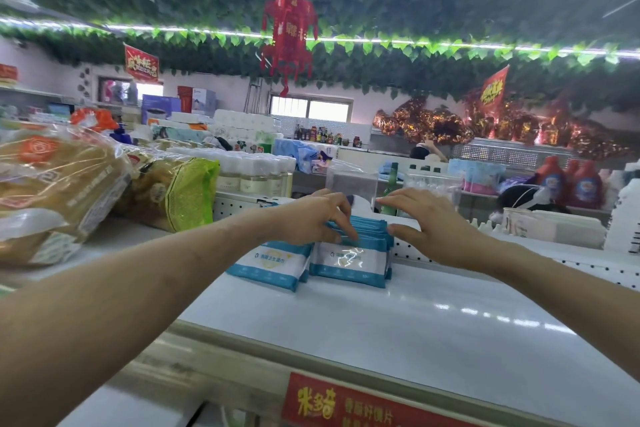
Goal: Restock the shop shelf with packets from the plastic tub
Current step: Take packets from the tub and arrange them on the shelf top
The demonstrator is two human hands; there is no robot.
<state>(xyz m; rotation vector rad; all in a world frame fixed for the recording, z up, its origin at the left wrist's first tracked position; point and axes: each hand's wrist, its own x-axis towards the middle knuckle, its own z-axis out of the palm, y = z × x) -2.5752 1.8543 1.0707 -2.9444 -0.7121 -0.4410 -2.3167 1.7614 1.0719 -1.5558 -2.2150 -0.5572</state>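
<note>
Several blue-and-white wipe packets stand in two rows on the white shelf (398, 315). The right row (349, 263) is upright; the left row's front packet (273, 262) leans forward. My left hand (318, 215) reaches over both rows, and its fingers touch the tops of the right row's packets. My right hand (429, 222) hovers with spread fingers at the right side of that row, thumb by the packet edge. The plastic tub is out of view.
Large clear bags of yellow goods (59, 191) fill the shelf to my left. A perforated white back rail (519, 260) runs behind the packets. Beyond it stand white-capped bottles (256, 170), a green bottle (391, 191) and red detergent jugs (571, 184). A red price label (346, 406) hangs on the front edge.
</note>
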